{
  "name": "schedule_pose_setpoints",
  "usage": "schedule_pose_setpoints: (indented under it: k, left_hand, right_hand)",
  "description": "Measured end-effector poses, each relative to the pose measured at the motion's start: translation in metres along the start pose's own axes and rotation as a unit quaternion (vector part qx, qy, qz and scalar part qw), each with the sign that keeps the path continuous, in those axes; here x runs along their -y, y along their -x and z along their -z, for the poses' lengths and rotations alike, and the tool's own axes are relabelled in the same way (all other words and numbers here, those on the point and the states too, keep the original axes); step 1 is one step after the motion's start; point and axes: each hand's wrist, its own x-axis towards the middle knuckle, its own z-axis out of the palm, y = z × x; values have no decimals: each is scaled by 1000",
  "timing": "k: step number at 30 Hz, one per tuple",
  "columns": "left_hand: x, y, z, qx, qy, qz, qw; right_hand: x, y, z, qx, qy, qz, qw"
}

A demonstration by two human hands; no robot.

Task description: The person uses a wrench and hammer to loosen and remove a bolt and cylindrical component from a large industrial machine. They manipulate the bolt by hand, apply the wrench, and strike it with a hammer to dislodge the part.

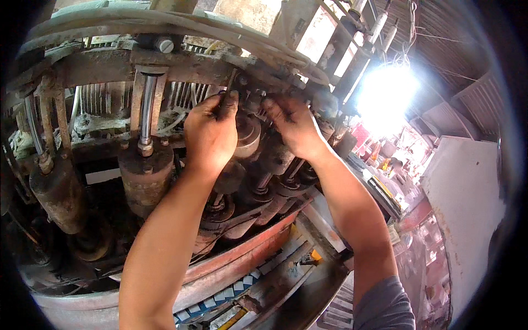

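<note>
Both my arms reach forward into a grimy machine with several upright pistons. My left hand (212,132) is closed, thumb pressed against curled fingers, by the dark crossbar (104,65); what it grips is hidden. My right hand (294,126) is closed too, its blackened fingertips at a dark metal fitting (254,100) between the hands. I cannot make out whether anything sits in its pinch. Just below the fitting is a round, pale-sided metal part (248,144). Left of my left arm, a shiny rod (147,107) runs down into a dirty cylinder (144,181).
Thick hoses (181,21) cross above the machine. A curved red rim (247,250) runs along its front, with a cluttered shelf (286,308) below. At right are a glaring lamp (388,93) and a pale panel (462,187).
</note>
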Motion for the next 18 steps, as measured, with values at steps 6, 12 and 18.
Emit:
schedule_pose_setpoints:
  k: [6, 12, 18]
  left_hand:
    - [2, 0, 3, 16, -15, -1, 1000]
    - [1, -1, -3, 26, 26, 27, 999]
    - [5, -1, -4, 14, 18, 8, 1000]
  right_hand:
    - [45, -23, 25, 65, 149, -23, 986]
    - [33, -29, 16, -33, 33, -36, 998]
    - [12, -31, 1, -59, 183, 0, 981]
